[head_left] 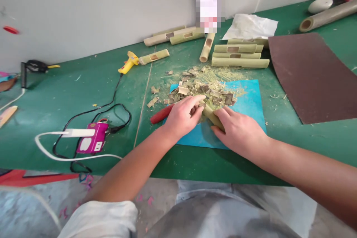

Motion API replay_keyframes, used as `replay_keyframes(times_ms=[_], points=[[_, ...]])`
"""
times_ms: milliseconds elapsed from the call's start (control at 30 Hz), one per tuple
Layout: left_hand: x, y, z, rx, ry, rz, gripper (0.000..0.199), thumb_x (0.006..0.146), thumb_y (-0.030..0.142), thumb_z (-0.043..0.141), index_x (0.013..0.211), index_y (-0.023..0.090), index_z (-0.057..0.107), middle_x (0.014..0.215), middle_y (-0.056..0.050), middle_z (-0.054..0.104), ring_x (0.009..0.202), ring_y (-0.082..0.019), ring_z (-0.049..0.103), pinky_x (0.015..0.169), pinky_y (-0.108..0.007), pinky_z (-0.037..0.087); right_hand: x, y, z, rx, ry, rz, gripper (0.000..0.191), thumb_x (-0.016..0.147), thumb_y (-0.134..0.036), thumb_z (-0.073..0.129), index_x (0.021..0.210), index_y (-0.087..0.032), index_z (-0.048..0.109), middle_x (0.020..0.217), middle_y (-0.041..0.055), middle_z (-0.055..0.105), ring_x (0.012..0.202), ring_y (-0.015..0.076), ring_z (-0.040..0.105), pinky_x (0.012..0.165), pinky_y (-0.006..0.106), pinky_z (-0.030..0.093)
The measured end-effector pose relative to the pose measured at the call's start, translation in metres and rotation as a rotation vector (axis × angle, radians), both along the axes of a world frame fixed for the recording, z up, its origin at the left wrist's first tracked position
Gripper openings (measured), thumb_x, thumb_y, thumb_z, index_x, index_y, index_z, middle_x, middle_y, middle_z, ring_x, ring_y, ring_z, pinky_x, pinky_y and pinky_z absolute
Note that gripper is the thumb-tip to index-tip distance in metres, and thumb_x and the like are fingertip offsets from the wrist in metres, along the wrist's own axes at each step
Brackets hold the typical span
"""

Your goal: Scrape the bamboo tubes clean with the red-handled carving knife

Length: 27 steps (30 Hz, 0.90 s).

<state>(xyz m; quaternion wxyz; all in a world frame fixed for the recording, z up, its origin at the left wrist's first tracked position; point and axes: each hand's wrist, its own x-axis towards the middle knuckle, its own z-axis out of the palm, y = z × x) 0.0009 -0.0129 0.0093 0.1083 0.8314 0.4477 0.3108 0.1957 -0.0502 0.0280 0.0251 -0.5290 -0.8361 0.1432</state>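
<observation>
A pale green bamboo tube (213, 116) slants over the blue sheet (252, 96), its near end under my right hand (241, 130), which is closed round it. My left hand (185, 116) is at the tube's far end, thumb and fingers closed on it; the index finger reaches over the top. Its curled fingers hide part of that end. Beside my left wrist lies a red handle (161, 114); whatever it joins is hidden behind the hand. Bamboo chips (214, 93) and shavings are heaped just beyond both hands.
Cut bamboo tubes (240, 62) lie at the back, with white paper (249, 26) over some. A brown sheet (315, 78) covers the right side. At left are a yellow glue gun (128, 63), a purple power adapter (93, 137) and looping cables on the green table (156, 160).
</observation>
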Motion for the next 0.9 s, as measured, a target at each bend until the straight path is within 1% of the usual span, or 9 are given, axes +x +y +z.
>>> replay_keyframes(times_ms=[33, 167, 300, 400, 533, 667, 733, 800, 900], points=[[-0.0005, 0.0006, -0.0002, -0.002, -0.007, 0.007, 0.020, 0.092, 0.019, 0.057, 0.110, 0.017, 0.063, 0.086, -0.003, 0.067, 0.074, -0.014, 0.062, 0.076, -0.026, 0.053, -0.0001, 0.0002, 0.0002, -0.004, -0.002, -0.002, 0.020, 0.091, -0.029, 0.048, 0.104, -0.016, 0.057, 0.098, 0.0068, 0.063, 0.073, 0.0174, 0.058, 0.055, 0.030, 0.026], [-0.0018, 0.0019, 0.0003, -0.014, -0.021, -0.003, 0.010, 0.091, 0.021, 0.060, 0.097, 0.018, 0.066, 0.079, -0.002, 0.065, 0.068, -0.012, 0.060, 0.069, -0.022, 0.050, -0.0007, 0.0002, 0.0003, -0.011, -0.003, -0.010, 0.020, 0.091, -0.029, 0.048, 0.104, -0.016, 0.057, 0.097, 0.0059, 0.063, 0.072, 0.0169, 0.058, 0.055, 0.030, 0.026], [-0.0018, 0.0027, 0.0019, -0.024, -0.006, -0.010, 0.009, 0.090, 0.024, 0.063, 0.093, 0.018, 0.067, 0.075, 0.000, 0.064, 0.066, -0.011, 0.059, 0.066, -0.020, 0.049, -0.0001, -0.0001, -0.0009, -0.009, 0.000, -0.008, 0.019, 0.091, -0.029, 0.048, 0.101, -0.017, 0.057, 0.096, 0.0058, 0.063, 0.073, 0.0171, 0.058, 0.055, 0.030, 0.026], [-0.0020, 0.0036, 0.0016, -0.023, -0.013, -0.011, 0.008, 0.090, 0.025, 0.063, 0.089, 0.017, 0.067, 0.077, -0.001, 0.066, 0.069, -0.011, 0.061, 0.067, -0.020, 0.050, 0.0007, 0.0004, -0.0018, 0.000, 0.006, -0.006, 0.019, 0.091, -0.030, 0.047, 0.101, -0.017, 0.057, 0.096, 0.0057, 0.063, 0.072, 0.0169, 0.058, 0.056, 0.030, 0.026], [-0.0047, 0.0041, -0.0014, 0.008, -0.029, 0.048, 0.009, 0.092, 0.023, 0.059, 0.093, 0.018, 0.066, 0.085, -0.002, 0.071, 0.077, -0.012, 0.066, 0.075, -0.022, 0.052, 0.0010, 0.0012, -0.0014, 0.006, 0.009, -0.001, 0.020, 0.091, -0.030, 0.047, 0.102, -0.017, 0.057, 0.097, 0.0064, 0.063, 0.072, 0.0168, 0.058, 0.056, 0.030, 0.027], [-0.0079, 0.0030, -0.0028, -0.030, -0.037, 0.112, 0.012, 0.094, 0.026, 0.058, 0.099, 0.019, 0.066, 0.078, 0.001, 0.071, 0.068, -0.010, 0.067, 0.067, -0.019, 0.051, 0.0012, 0.0008, -0.0012, 0.008, 0.007, 0.000, 0.020, 0.091, -0.031, 0.047, 0.102, -0.017, 0.057, 0.097, 0.0061, 0.063, 0.072, 0.0168, 0.058, 0.056, 0.030, 0.027], [-0.0080, 0.0021, -0.0022, -0.061, -0.049, 0.116, 0.014, 0.094, 0.027, 0.057, 0.101, 0.020, 0.067, 0.070, 0.003, 0.070, 0.060, -0.009, 0.065, 0.063, -0.017, 0.050, 0.0014, 0.0005, -0.0012, 0.010, 0.011, 0.001, 0.019, 0.091, -0.031, 0.048, 0.102, -0.017, 0.057, 0.096, 0.0055, 0.063, 0.072, 0.0168, 0.058, 0.056, 0.030, 0.027], [-0.0070, 0.0013, -0.0012, -0.072, -0.067, 0.109, 0.015, 0.094, 0.026, 0.057, 0.102, 0.020, 0.068, 0.066, 0.004, 0.069, 0.057, -0.008, 0.064, 0.062, -0.017, 0.051, 0.0015, 0.0003, -0.0010, 0.005, 0.012, 0.001, 0.019, 0.091, -0.030, 0.048, 0.101, -0.017, 0.057, 0.095, 0.0052, 0.063, 0.072, 0.0168, 0.058, 0.056, 0.030, 0.028], [-0.0047, 0.0009, -0.0001, -0.036, -0.087, 0.079, 0.014, 0.092, 0.022, 0.059, 0.101, 0.019, 0.070, 0.077, 0.002, 0.075, 0.066, -0.010, 0.069, 0.070, -0.018, 0.055, 0.0013, 0.0003, -0.0003, 0.001, 0.010, 0.002, 0.019, 0.091, -0.029, 0.048, 0.102, -0.017, 0.057, 0.096, 0.0055, 0.063, 0.072, 0.0173, 0.059, 0.056, 0.030, 0.028]])
